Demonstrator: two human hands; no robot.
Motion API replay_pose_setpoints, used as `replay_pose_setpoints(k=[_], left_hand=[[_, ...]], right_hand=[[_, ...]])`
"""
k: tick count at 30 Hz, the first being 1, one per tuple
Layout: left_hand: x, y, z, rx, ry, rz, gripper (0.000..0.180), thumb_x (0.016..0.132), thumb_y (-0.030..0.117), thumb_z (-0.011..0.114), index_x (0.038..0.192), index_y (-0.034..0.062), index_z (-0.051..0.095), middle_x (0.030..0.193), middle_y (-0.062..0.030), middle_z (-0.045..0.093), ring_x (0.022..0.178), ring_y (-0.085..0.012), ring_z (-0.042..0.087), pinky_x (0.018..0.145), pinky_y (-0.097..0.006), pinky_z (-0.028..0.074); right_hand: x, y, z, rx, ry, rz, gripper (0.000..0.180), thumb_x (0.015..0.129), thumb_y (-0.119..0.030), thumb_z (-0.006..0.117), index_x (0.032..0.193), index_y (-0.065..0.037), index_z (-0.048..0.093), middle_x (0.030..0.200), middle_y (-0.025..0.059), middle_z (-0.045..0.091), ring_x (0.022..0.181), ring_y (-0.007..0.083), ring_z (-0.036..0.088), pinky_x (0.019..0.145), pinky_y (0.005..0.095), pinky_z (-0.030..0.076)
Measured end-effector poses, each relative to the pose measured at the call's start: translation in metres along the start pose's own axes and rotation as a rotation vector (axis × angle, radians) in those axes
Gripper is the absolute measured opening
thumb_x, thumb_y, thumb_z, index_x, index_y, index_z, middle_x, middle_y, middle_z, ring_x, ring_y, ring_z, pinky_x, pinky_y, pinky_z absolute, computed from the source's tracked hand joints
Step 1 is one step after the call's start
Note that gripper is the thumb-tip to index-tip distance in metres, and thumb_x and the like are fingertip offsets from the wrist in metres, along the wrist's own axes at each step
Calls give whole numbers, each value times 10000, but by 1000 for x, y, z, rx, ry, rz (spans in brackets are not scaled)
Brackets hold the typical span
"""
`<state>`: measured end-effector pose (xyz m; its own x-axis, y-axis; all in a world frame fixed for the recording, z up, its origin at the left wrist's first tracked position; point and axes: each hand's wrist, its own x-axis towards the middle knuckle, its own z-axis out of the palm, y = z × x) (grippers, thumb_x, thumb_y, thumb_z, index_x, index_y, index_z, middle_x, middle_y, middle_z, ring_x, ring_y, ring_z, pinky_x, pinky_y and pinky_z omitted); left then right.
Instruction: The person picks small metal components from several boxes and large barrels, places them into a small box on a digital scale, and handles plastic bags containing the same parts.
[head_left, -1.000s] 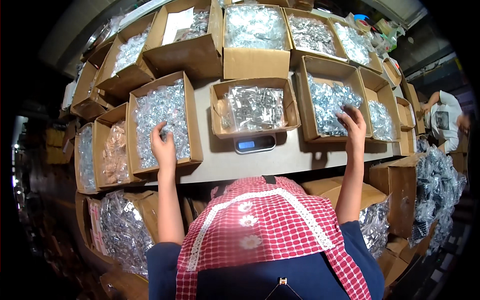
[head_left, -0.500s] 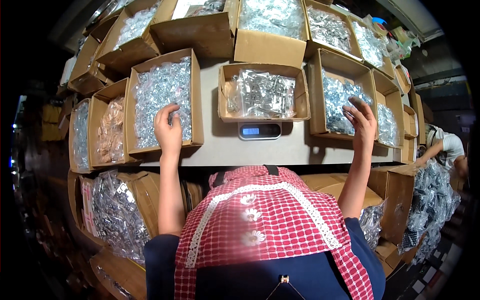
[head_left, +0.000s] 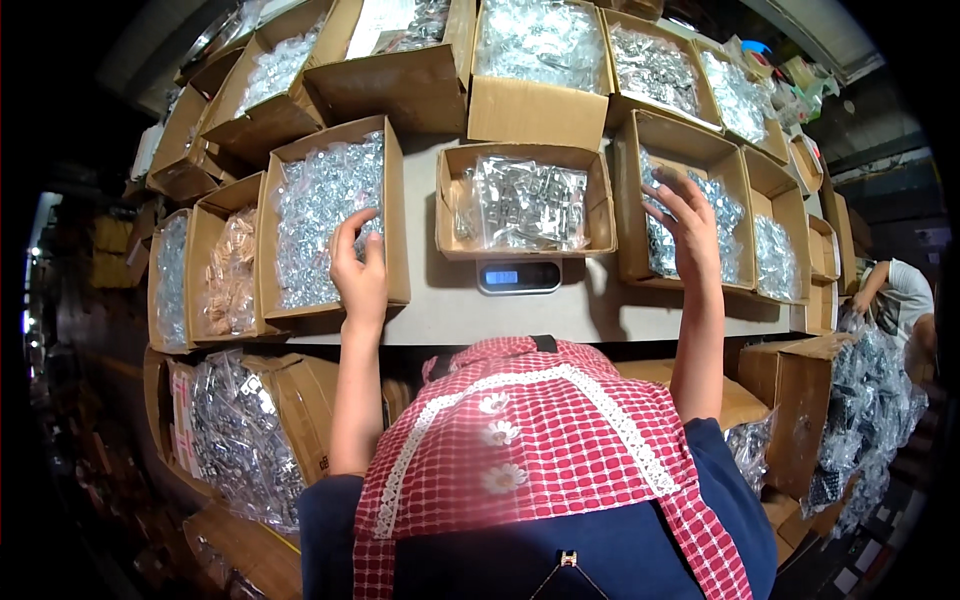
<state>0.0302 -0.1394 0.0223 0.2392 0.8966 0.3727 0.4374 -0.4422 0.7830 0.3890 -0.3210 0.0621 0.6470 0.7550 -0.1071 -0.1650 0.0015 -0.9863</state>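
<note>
The left hand rests with loose fingers on the bagged parts in a carton near the worktop's front edge. The right hand, fingers spread, reaches into another carton of bags; between the 2 stands a tray box on a scale.

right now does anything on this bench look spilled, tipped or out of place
Nothing stands out. The cardboard boxes sit upright with their clear packets inside, and the box on the scale sits square. Both hands, left and right, reach into boxes.
</note>
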Motion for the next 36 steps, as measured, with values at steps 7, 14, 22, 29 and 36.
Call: replay_pose_setpoints(k=[7, 14, 22, 29, 36], left_hand=[[5, 9, 4, -94, -6, -27, 262, 864, 4, 532, 1115, 16, 606, 1109, -108, 627, 1052, -240, 575, 925, -346, 435], [5, 19, 7, -98, -17, -97, 252, 869, 4, 530, 1107, 13, 613, 1110, -99, 633, 1041, -213, 583, 900, -332, 451], [-3, 5, 41, -181, -165, -170, 531, 942, 208, 554, 1364, -21, 325, 1261, -246, 527, 1147, -322, 566, 953, -391, 465], [-9, 20, 77, -467, -396, -610, 644, 762, 61, 563, 1348, -116, 364, 1001, -218, 634, 870, -289, 631, 780, -350, 508], [10, 43, 31, -523, -364, -613, 645, 680, 9, 547, 1318, -46, 476, 1081, -141, 585, 921, -226, 596, 790, -317, 509]], right_hand=[[9, 1, 0, 15, -26, 26, 327, 896, -128, 608, 1188, 4, 541, 1130, 91, 591, 1045, 187, 594, 892, 328, 500], [14, 6, -7, 15, -44, 63, 314, 900, -127, 608, 1180, -5, 539, 1124, 84, 589, 1034, 187, 599, 883, 326, 506], [18, 23, 16, -116, -165, 274, 643, 891, -382, 623, 1348, 11, 397, 1272, 150, 517, 1219, 250, 490, 1005, 411, 405], [31, 77, 26, -314, -279, 311, 700, 880, -375, 644, 1333, 86, 372, 1228, 229, 552, 1148, 280, 536, 976, 353, 424], [10, 22, -30, -32, -392, 639, 933, 807, -366, 701, 1474, 14, 170, 1289, 165, 501, 1113, 214, 540, 838, 425, 480]])
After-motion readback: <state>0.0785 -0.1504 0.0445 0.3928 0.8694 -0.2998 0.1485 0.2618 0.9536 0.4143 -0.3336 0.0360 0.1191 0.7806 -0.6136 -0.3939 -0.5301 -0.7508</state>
